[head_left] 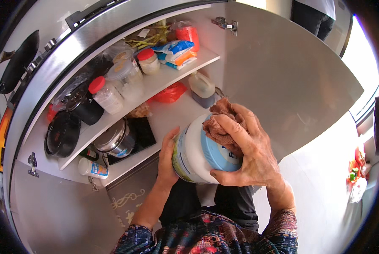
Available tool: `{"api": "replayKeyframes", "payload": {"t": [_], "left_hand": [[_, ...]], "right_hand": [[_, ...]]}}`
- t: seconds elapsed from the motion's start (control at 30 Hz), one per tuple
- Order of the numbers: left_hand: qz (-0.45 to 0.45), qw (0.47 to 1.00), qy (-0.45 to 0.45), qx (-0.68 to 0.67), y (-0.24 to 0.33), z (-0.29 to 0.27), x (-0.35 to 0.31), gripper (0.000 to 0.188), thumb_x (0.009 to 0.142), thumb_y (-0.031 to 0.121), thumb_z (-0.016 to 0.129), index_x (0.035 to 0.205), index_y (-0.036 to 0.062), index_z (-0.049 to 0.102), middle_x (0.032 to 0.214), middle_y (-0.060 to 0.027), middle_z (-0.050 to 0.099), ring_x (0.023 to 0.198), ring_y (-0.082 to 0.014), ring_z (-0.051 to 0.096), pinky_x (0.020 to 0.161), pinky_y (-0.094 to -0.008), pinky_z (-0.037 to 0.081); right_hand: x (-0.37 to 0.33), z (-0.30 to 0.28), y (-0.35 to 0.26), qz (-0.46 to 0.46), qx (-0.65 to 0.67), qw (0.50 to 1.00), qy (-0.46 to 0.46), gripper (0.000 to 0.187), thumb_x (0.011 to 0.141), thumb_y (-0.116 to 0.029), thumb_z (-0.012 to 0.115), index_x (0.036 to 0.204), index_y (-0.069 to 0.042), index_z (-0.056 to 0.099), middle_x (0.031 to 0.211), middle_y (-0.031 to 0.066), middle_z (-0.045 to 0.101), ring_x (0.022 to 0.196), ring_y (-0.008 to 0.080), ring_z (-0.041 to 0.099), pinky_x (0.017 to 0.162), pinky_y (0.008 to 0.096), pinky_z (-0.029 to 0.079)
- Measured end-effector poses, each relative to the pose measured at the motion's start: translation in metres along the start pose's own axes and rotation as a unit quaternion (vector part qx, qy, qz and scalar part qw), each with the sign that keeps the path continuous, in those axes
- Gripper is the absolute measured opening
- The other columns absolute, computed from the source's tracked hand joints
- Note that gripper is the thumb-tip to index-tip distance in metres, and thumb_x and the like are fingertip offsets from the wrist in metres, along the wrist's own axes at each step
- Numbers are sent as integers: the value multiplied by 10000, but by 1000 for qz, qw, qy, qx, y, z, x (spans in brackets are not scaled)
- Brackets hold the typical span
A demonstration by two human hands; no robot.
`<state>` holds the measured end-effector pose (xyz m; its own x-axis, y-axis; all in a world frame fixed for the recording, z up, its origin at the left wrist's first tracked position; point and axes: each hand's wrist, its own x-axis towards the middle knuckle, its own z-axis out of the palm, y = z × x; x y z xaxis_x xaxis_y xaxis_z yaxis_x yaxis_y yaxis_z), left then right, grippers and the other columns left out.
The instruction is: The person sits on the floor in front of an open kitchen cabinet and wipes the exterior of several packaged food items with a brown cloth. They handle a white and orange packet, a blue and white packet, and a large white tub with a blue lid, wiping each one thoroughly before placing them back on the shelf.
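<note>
A large white tub (196, 150) with a light blue screw lid (217, 149) is held up in front of me, tilted to the right, above my lap. My left hand (168, 158) grips its side and base from the left. My right hand (248, 148) presses a crumpled brown cloth (224, 122) onto the lid's upper edge, its thumb resting along the lower rim. Part of the lid is hidden under the cloth and fingers.
An open cabinet (172, 84) stands ahead, its shelf holding red-lidded jars (107, 95), packets (175, 53) and black pots (62, 134). Below are a steel pot (115, 137), a white bottle (93, 168) and a jug (201, 89). The right door (282, 76) swings wide beside my right hand. Another person (314, 17) stands behind it.
</note>
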<state>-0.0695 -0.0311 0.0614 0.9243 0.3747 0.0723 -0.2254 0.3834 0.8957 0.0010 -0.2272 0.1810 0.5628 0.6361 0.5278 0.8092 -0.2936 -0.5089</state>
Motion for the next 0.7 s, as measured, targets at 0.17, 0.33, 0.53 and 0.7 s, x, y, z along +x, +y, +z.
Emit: {"api": "replayKeyframes", "payload": {"t": [0.17,0.33,0.53,0.7], "left_hand": [[61,985,35,156,-26,-11,-11,403,1012,277,338,1222,-11,525,1184,-94,563,1099,-156,504,975,-294,375],[88,989,-20,121,-37,-32,-14,653,895,436,542,1345,-18,407,1360,-154,436,1260,-251,414,1049,-344,306],[165,882,-155,413,26,3,-31,1344,489,549,854,1441,-48,117,1450,-275,248,1362,-405,237,1094,-456,236],[176,855,-112,474,24,-3,-48,1281,529,518,851,1419,-64,136,1412,-263,310,1284,-376,390,1063,-464,309]], "right_hand": [[-7,24,1,-1,-47,998,-33,771,510,-339,757,1228,-155,546,1297,181,448,1176,416,460,930,520,432],[-9,39,-3,-3,-42,998,-39,747,520,-339,755,1215,-158,549,1271,188,448,1146,438,455,902,538,437],[-18,49,2,-18,-37,999,-13,691,538,-313,760,1180,-163,552,1247,167,445,1148,413,435,781,524,461],[-23,42,-19,-87,-11,994,-66,578,608,-349,708,1150,-193,581,1256,134,450,1212,364,415,832,583,391]]}}
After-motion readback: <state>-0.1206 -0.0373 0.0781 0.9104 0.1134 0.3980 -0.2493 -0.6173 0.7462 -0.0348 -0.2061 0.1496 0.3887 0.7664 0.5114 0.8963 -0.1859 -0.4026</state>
